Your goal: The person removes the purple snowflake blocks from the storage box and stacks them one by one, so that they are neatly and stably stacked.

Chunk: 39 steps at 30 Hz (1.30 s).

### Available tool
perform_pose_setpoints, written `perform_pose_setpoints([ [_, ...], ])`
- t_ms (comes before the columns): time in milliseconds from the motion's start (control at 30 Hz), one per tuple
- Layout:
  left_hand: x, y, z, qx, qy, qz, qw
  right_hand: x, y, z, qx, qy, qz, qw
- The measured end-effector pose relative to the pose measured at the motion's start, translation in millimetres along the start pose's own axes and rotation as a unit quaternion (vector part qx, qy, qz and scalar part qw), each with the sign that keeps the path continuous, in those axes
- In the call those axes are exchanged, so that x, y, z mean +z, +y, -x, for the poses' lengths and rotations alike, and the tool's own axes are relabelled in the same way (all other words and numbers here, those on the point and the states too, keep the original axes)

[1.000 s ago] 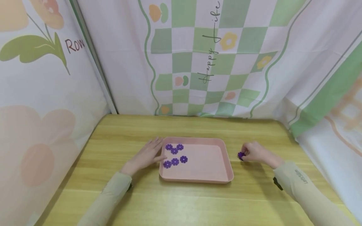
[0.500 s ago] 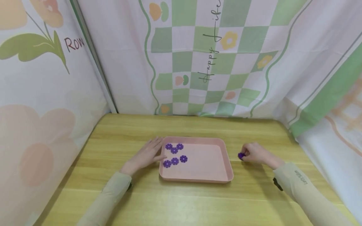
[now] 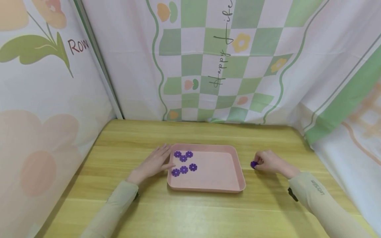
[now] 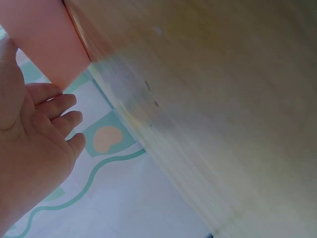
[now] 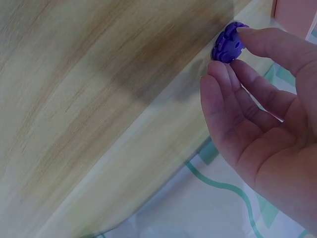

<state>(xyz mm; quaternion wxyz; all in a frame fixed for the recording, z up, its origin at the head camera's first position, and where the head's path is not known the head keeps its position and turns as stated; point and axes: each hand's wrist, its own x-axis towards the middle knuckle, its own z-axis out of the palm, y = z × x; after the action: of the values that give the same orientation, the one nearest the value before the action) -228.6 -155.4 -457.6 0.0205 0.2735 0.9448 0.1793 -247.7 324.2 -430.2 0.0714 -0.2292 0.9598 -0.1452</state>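
Note:
In the head view my right hand is right of the pink tray, pinching purple snowflake building discs between thumb and fingers. Close up, the right wrist view shows the purple discs overlapping, apparently more than one; how many I cannot tell. My left hand rests at the left side of the pink tray, fingers fairly straight along the outside, thumb over the rim. The left wrist view has those fingers beside the tray wall. Inside the tray's left part lie several flat discs in two groups of three.
A wooden table carries the tray. White cloth with a green checked print hangs along the back edge, and printed curtains close in the left and right sides.
Almost nothing differs. Both hands hold their places, with the discs still pinched in the right one; the view shifts only very slightly.

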Motion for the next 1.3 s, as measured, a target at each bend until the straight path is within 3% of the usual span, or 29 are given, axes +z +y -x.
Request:
perform_pose_setpoints([
  [900,-1.0,1.3,2.7,0.001,0.004,0.007,1.0000,-2.0,1.7,4.3,0.002,-0.002,-0.002,1.0000],
  [1100,0.8,-0.8,1.4,0.005,0.008,0.007,0.9999,-9.0,4.4,2.7,-0.020,0.009,0.002,0.9998],
  [1300,0.3,-0.7,0.6,0.007,0.006,0.002,1.0000,-17.6,-7.7,-0.7,-0.035,0.022,0.011,0.9991],
])
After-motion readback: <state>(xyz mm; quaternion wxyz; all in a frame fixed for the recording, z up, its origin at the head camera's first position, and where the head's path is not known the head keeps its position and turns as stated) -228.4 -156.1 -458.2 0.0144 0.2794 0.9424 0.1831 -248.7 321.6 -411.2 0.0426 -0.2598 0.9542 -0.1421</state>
